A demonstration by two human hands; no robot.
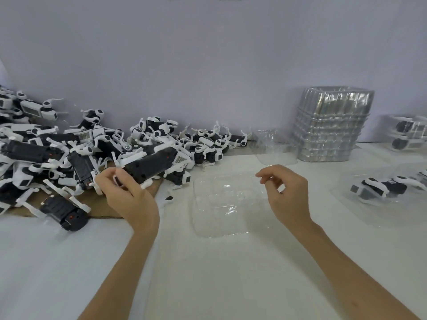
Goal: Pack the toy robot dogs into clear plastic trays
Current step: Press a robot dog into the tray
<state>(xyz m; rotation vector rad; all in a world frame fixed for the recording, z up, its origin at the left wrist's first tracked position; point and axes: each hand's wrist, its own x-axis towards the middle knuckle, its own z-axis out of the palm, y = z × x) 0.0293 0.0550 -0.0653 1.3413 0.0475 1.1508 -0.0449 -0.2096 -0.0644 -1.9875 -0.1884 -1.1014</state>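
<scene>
My left hand (126, 195) grips the near end of a black and white toy robot dog (152, 163), belly up, at the edge of the pile. An empty clear plastic tray (221, 204) lies flat on the white table between my hands. Above the tray's right side hovers my right hand (285, 192), its fingers loosely curled and holding nothing. A large heap of toy robot dogs (69, 144) covers the left of the table, partly on a sheet of brown cardboard (99, 202).
A tall stack of empty clear trays (330, 125) stands at the back right. A loose clear lid (272, 146) leans beside it. At the right, a tray with a packed dog (381, 188) lies on the table, and more packed trays (409, 132) sit behind. A wall runs along the back.
</scene>
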